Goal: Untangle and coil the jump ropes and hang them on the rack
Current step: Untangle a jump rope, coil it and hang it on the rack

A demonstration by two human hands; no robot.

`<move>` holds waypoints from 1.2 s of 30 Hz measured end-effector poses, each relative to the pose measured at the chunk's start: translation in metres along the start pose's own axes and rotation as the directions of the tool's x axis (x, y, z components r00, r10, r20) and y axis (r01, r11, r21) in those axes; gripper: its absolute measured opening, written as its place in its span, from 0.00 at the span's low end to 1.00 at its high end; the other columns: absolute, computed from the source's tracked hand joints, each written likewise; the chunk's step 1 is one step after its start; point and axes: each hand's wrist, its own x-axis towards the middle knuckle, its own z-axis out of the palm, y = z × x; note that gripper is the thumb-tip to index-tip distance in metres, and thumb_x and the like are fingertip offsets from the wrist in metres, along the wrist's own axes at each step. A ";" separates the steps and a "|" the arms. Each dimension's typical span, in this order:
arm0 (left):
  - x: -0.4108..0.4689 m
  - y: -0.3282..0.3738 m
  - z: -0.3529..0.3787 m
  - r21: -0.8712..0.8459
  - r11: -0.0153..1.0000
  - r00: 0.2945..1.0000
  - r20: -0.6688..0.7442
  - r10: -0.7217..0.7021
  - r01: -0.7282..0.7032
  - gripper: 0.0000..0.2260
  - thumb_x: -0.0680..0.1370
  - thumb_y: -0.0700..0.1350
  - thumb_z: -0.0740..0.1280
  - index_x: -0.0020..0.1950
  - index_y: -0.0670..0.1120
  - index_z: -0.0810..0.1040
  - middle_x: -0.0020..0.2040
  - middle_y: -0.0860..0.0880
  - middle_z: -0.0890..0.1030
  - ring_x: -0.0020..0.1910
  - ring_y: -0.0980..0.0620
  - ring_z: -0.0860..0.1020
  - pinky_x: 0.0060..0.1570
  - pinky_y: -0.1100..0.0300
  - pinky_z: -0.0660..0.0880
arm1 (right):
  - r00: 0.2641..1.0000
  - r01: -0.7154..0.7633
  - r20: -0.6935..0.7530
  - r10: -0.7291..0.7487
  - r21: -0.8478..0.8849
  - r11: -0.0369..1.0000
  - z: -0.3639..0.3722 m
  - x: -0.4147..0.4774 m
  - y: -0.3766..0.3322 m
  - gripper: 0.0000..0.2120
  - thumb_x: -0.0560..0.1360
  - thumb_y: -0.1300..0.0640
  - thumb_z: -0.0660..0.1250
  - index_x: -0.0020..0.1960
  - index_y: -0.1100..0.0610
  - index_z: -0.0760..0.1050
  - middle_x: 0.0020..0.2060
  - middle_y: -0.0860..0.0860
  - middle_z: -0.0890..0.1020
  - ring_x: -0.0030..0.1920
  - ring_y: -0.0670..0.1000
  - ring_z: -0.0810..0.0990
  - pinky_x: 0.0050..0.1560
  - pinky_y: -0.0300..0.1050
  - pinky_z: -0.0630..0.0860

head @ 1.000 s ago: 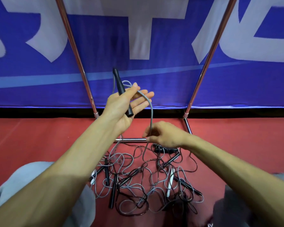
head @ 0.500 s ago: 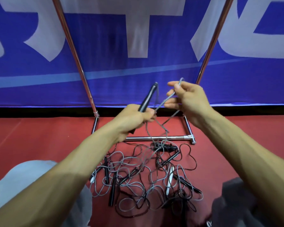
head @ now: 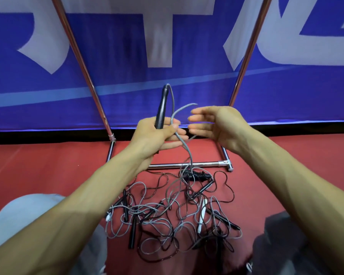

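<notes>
A blue banner with large white lettering fills the frame from 9 through 12 to 3 o'clock, above a red floor. In front of the banner stands the metal rack. Its two uprights rise toward 11 and 1 o'clock, and its base bar lies on the floor just below centre. The person's knees frame the bottom, light grey cloth at 7 o'clock and dark grey at 5 o'clock, with both bare forearms reaching in toward the centre.

The tangled jump ropes lie in a heap on the floor at 6 o'clock, between the knees and just on the near side of the base bar. The heap is made of grey and dark cords looped over one another, with several black handles and a white handle among them.

At centre, the left hand grips a black handle, which points up toward 12 o'clock. The thumb presses the grey cord against the fingers. The cord leaves the handle's top, loops at 3 o'clock of the handle, then drops toward 6 o'clock into the heap. The right hand, at 3 o'clock of the left, is spread with straight fingers close to the loop. Motion blur hides whether they touch it.
</notes>
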 end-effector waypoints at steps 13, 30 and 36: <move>0.002 0.034 -0.027 -0.550 0.829 0.994 -0.101 0.052 -0.099 0.03 0.80 0.36 0.64 0.48 0.38 0.76 0.39 0.44 0.85 0.43 0.48 0.85 0.39 0.60 0.81 | 0.921 0.169 0.378 0.096 -0.607 0.776 0.038 -0.002 0.060 0.10 0.77 0.71 0.59 0.50 0.62 0.78 0.42 0.55 0.79 0.44 0.51 0.76 0.47 0.41 0.73; -0.003 0.001 -0.013 0.258 0.964 0.954 0.270 -0.131 0.059 0.14 0.81 0.53 0.60 0.52 0.45 0.80 0.51 0.46 0.86 0.51 0.52 0.84 0.57 0.57 0.76 | 0.981 0.190 0.006 -0.193 0.154 0.970 0.009 -0.008 -0.015 0.06 0.80 0.67 0.58 0.47 0.64 0.72 0.36 0.58 0.82 0.35 0.54 0.85 0.36 0.41 0.81; 0.001 -0.015 -0.002 0.368 0.929 0.987 0.156 -0.030 -0.030 0.05 0.80 0.38 0.65 0.48 0.45 0.80 0.44 0.46 0.86 0.44 0.52 0.84 0.51 0.58 0.78 | 0.994 0.105 -0.042 -0.097 0.274 0.956 -0.008 -0.002 -0.015 0.05 0.80 0.68 0.57 0.48 0.66 0.72 0.39 0.63 0.81 0.34 0.55 0.85 0.37 0.44 0.82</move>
